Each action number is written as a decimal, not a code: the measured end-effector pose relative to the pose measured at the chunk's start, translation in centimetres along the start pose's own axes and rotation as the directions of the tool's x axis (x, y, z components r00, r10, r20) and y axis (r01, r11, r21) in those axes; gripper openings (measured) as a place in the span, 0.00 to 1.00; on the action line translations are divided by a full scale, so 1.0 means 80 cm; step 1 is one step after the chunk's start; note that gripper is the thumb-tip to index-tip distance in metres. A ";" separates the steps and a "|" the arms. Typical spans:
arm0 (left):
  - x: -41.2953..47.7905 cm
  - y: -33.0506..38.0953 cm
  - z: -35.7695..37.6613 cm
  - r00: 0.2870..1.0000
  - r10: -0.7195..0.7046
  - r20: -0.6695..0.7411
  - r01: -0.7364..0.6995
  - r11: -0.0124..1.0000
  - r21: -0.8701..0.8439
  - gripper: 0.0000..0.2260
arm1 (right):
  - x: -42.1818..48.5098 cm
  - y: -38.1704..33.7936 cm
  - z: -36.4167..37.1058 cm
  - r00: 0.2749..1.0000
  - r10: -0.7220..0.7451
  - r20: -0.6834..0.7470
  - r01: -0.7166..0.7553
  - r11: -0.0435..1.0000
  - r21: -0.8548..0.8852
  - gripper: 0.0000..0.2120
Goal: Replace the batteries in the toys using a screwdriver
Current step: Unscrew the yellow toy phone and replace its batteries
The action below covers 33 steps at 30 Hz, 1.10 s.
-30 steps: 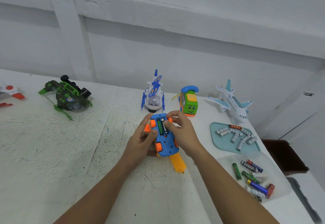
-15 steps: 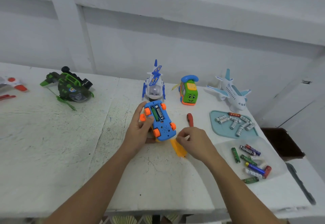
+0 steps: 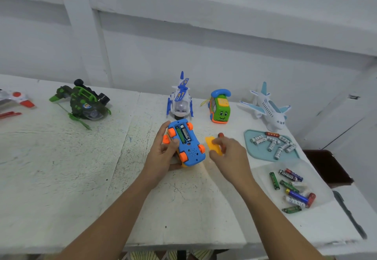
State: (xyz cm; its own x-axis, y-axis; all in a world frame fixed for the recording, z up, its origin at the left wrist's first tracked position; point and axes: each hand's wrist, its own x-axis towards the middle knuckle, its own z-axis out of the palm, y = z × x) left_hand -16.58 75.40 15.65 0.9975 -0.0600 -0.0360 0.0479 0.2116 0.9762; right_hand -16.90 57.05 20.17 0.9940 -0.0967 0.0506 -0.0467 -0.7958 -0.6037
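Your left hand [image 3: 163,153] grips the blue toy car [image 3: 188,147] from its left side, fingers [image 3: 163,129] curled round the edge and the thumb lying on the underside. The car is belly-up over the surface [image 3: 61,168]. Its battery bay is open, with two batteries [image 3: 183,134] lying side by side in it.

At the car's 3 o'clock, your right hand [image 3: 230,157] pinches the yellow cover [image 3: 212,147] between thumb and fingertips, apart from the car. The red end of the screwdriver [image 3: 221,135] shows just beyond that hand, mostly hidden.

Farther toward 3 o'clock, a teal tray [image 3: 251,149] holds white batteries. At 4 o'clock, a clear tray [image 3: 263,180] holds mixed ones. A white helicopter [image 3: 180,102] stands at the car's 12 o'clock, a green phone toy [image 3: 219,108] at 1 o'clock and a plane [image 3: 269,108] at 2 o'clock.
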 end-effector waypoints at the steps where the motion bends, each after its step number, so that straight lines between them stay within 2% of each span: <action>1: 0.000 0.000 0.001 1.000 0.005 -0.001 -0.005 1.000 0.011 0.18 | 0.004 -0.009 -0.001 0.999 -0.014 -0.037 0.015 0.998 0.053 0.16; 5: 0.003 -0.007 -0.002 1.000 -0.014 -0.022 0.015 0.999 0.039 0.22 | 0.009 -0.043 0.011 0.994 -0.107 -0.030 0.110 0.984 0.141 0.15; 13: 0.006 -0.015 -0.008 1.000 -0.002 -0.004 0.002 0.999 0.036 0.26 | 0.012 -0.063 0.038 0.975 -0.222 0.001 0.222 0.975 0.009 0.17; 25: 0.013 -0.022 -0.010 1.000 0.015 -0.007 -0.015 0.996 0.084 0.23 | 0.018 -0.061 0.038 0.974 -0.216 0.065 0.222 0.970 -0.096 0.19; 33: 0.011 -0.019 -0.008 1.000 -0.002 -0.031 0.004 0.997 0.082 0.23 | 0.025 -0.058 0.041 0.967 -0.248 0.067 0.252 0.965 -0.069 0.17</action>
State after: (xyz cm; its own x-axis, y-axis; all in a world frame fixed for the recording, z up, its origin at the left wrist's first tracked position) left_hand -15.74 75.69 14.01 0.9986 -0.0301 -0.0445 0.0480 0.1304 0.9903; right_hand -14.39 62.49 20.49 0.9789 0.1433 0.1454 0.1986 -0.8338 -0.5152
